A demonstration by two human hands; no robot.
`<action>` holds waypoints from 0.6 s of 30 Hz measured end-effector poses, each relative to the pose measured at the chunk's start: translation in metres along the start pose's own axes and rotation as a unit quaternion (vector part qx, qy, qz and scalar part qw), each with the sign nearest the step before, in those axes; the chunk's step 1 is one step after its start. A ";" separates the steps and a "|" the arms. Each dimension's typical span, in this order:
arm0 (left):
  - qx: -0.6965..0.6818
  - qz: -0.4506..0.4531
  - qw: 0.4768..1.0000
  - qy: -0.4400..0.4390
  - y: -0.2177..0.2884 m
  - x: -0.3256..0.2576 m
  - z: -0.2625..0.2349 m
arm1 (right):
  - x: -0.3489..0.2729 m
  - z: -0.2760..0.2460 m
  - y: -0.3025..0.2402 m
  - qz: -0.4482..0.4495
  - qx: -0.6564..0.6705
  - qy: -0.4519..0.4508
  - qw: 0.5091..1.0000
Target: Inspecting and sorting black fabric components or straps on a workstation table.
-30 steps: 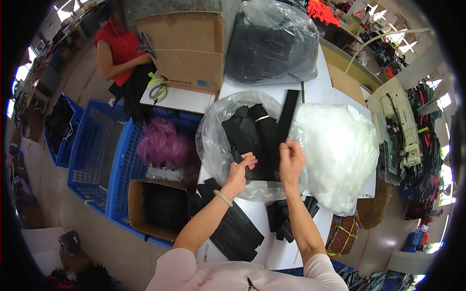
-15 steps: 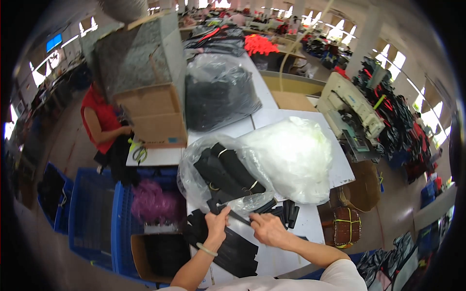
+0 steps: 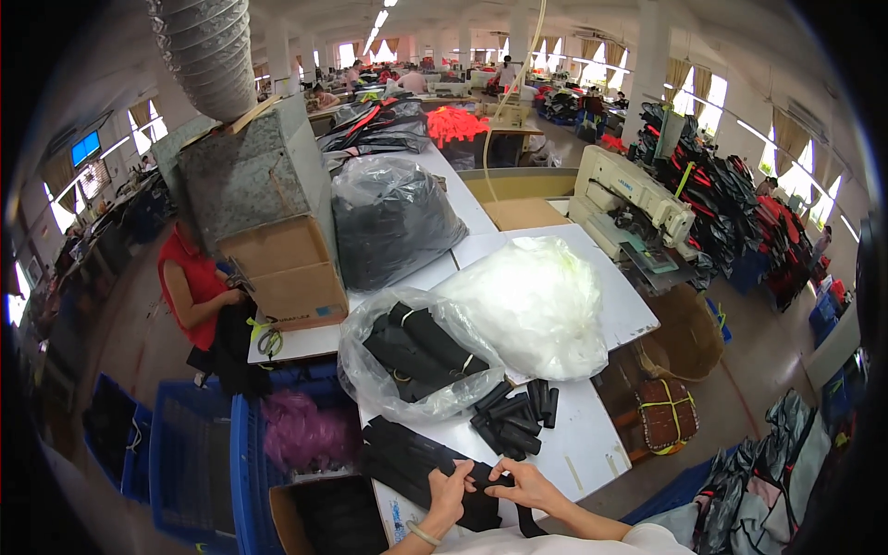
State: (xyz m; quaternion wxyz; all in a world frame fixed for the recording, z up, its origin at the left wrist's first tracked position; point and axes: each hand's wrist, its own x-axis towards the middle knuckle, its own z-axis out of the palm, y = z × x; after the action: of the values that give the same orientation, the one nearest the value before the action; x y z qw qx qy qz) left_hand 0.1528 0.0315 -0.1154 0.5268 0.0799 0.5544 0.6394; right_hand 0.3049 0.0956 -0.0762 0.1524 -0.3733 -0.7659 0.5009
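Note:
Close to the table's near edge, my left hand (image 3: 450, 493) and my right hand (image 3: 529, 487) are both closed on a black fabric strip (image 3: 482, 474) stretched between them. Its loose end hangs down below my right hand. Under and beside my left hand lies a flat pile of black strips (image 3: 404, 450). Just beyond my hands is a heap of short black rolls (image 3: 511, 427). Farther off, a clear plastic bag (image 3: 355, 368) lies open around tied black bundles (image 3: 427, 339).
A puffed white plastic bag (image 3: 532, 305) and a dark-filled bag (image 3: 393, 222) stand farther along the white table (image 3: 578, 444). A cardboard box (image 3: 287, 268) is at left, a sewing machine (image 3: 629, 199) at right. Blue crates (image 3: 194, 462) flank the table. A person in red (image 3: 190, 287) works at left.
Both hands have come nearer to me with the strip, away from the clear bag, and are closer together. My view has tilted up, showing more of the room.

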 end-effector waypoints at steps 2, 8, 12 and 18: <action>0.034 -0.011 0.999 -0.012 0.005 -0.005 -0.005 | -0.004 -0.001 -0.005 0.030 0.000 -0.035 0.999; 0.058 0.008 0.995 -0.075 0.009 -0.016 -0.019 | -0.001 0.017 -0.023 -0.070 -0.111 0.077 0.988; -0.025 0.001 0.997 -0.074 0.031 -0.017 -0.029 | 0.011 0.027 -0.022 -0.092 0.039 0.117 0.988; -0.401 -0.001 0.912 -0.090 0.102 0.019 -0.046 | 0.041 -0.001 -0.090 -0.185 -0.012 0.175 0.967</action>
State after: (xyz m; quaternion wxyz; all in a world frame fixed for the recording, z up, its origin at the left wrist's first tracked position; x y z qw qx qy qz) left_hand 0.0535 0.0341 -0.0608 0.5626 -0.0817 0.2018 0.7975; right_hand 0.2404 0.1059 -0.0019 0.3692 -0.3085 -0.7893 0.3816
